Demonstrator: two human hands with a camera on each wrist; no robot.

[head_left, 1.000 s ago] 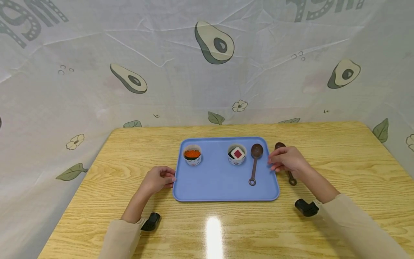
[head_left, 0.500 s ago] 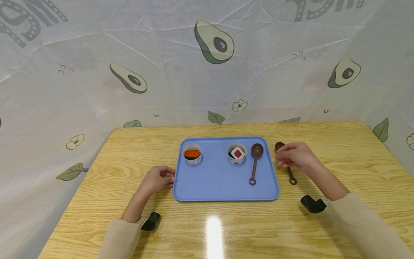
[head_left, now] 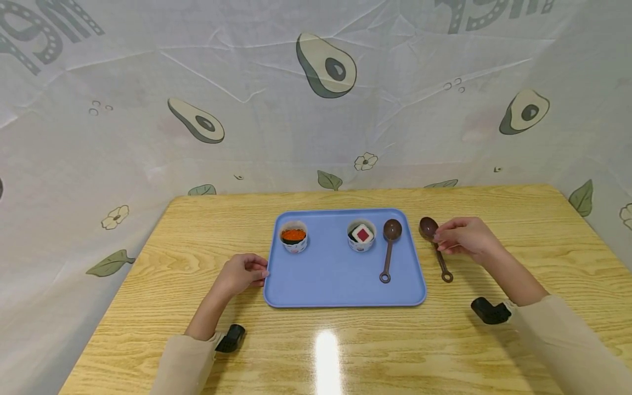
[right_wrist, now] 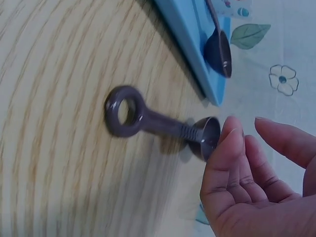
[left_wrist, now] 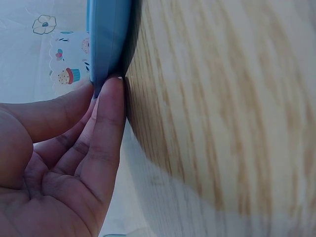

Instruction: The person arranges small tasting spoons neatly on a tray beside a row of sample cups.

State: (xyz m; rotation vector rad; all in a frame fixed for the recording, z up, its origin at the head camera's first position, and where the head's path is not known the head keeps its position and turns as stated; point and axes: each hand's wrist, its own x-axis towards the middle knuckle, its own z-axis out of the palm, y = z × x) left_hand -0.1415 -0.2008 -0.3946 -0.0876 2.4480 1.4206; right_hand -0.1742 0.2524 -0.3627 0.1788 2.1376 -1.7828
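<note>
tray centre: free | left cup: blocks | right cup, adjacent spoon: block

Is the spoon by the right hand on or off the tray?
Off: the spoon lies on the table, beside the tray.

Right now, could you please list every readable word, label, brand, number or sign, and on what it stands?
No text reads for certain.
Cloth: large letter-like shapes, upper left and upper right, cut off by the picture's edge; no word can be read.
Left cup, right cup: printed pictures; any text is too small to read.
Tray, spoon on it, spoon beside it: no text seen.
</note>
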